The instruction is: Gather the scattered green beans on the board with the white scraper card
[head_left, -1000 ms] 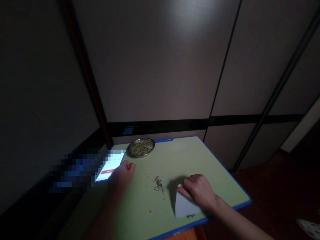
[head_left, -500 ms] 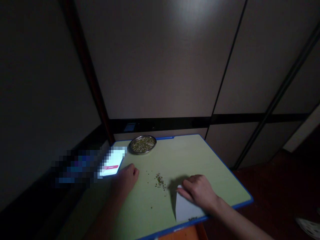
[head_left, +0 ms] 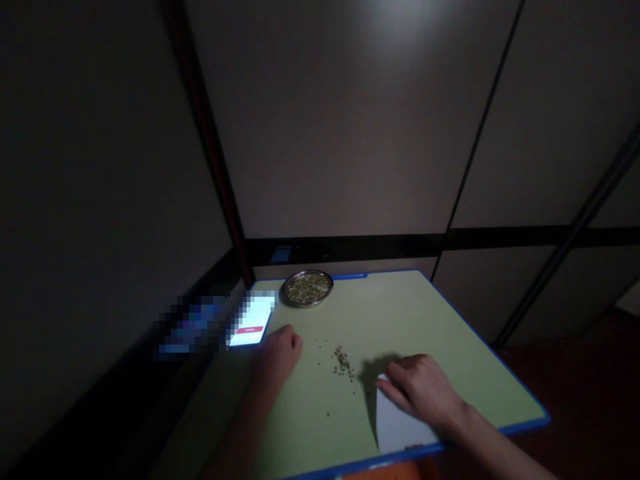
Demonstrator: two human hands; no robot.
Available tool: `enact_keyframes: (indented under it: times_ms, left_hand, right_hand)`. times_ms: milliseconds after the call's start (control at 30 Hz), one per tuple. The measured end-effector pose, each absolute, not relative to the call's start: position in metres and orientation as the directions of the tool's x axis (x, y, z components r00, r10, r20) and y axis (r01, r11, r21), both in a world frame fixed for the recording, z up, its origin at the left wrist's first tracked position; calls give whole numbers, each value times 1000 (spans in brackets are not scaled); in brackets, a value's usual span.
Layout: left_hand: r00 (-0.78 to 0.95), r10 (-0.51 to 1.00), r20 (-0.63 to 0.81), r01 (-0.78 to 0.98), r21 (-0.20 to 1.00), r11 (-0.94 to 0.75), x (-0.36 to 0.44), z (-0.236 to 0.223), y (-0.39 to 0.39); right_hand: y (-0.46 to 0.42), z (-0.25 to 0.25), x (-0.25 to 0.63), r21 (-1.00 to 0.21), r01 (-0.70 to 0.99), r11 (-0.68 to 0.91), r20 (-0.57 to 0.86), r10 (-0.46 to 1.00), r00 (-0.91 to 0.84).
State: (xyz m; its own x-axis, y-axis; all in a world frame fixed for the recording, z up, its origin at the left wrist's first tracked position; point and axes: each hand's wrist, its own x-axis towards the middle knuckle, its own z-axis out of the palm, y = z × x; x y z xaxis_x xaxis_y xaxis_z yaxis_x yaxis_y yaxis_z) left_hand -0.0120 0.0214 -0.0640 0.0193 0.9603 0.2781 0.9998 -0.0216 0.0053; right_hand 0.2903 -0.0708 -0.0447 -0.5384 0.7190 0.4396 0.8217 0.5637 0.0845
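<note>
My right hand (head_left: 425,387) grips the upper edge of a piece of white paper (head_left: 400,427), thumb in front, fingers behind. The paper stands tilted at the table's front edge, with a few dark grains (head_left: 414,447) along its bottom. To its left, a small scattered heap of green and brown seeds (head_left: 343,362) lies on the pale green table (head_left: 390,307). My left hand (head_left: 280,353) rests as a closed fist left of the heap, with nothing showing in it. Behind stands a round metal dish (head_left: 309,289) spread with similar seeds.
A lit phone or tablet screen (head_left: 253,323), partly blurred out, is beside my left hand. The table has a blue rim (head_left: 547,419) and backs onto tall cabinet panels (head_left: 340,133). Something orange (head_left: 385,472) shows below the front edge.
The whole view has shifted, so everything appears further right. My hands, the paper, the seeds and the dish keep nearly the same places relative to one another.
</note>
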Motion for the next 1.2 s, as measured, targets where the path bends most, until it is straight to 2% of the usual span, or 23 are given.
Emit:
enact_keyframes:
  times_ms: [667,1033,1200]
  left_hand:
    - [1,966,259,999,34,-10,-13,-62,23]
    - [-20,966,259,998,68,3,-14,-63,25]
    - [-41,969,244,997,74,23,-13,-63,26]
  right_hand:
    - [-85,-29,279,81,845,529,386,765,-516]
    - [-63,-11,322,-5,961,277,539,810,-230]
    - [-58,-16,331,35,976,216,556,807,-198]
